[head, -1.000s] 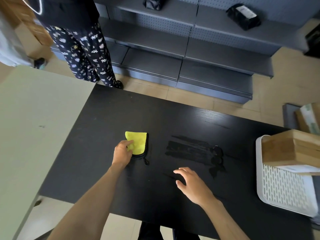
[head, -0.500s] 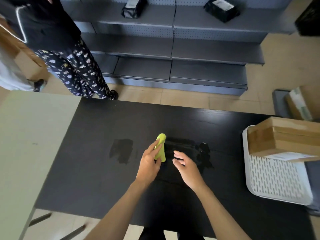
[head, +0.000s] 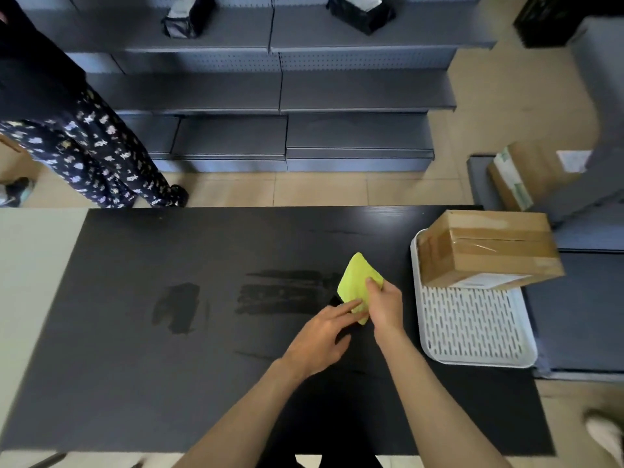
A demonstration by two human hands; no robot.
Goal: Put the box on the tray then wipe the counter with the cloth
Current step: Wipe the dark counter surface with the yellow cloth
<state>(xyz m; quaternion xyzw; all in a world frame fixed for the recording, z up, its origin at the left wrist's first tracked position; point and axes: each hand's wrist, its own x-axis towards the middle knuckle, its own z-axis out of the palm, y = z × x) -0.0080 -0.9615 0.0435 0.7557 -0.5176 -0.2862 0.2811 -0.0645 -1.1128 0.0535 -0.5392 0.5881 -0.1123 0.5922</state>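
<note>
Grey shelving (head: 280,96) lines the back of the room, and at far left a bystander in patterned trousers (head: 98,157) stands cut off above the waist by the frame. Before them the black counter (head: 135,383) runs across the view, with 2 darker wet smears (head: 236,298) left of centre. The left hand (head: 320,339) lies low over the counter, its fingers loosely spread and its forefinger tip touching the lower edge of the cloth (head: 358,282). That cloth is bright yellow-green, folded to a rough diamond with 1 corner pointing up, lifted off the surface; a dark underside peeps out beneath, hard to make out. The right hand (head: 385,309) pinches the cloth's right side, thumb on top, the other fingers hidden behind the fabric. Just right, a white slotted tray (head: 472,332) sits at the counter's edge, and the brown taped cardboard box (head: 489,248) rests on its far end, overhanging the rim, label blurred.
</note>
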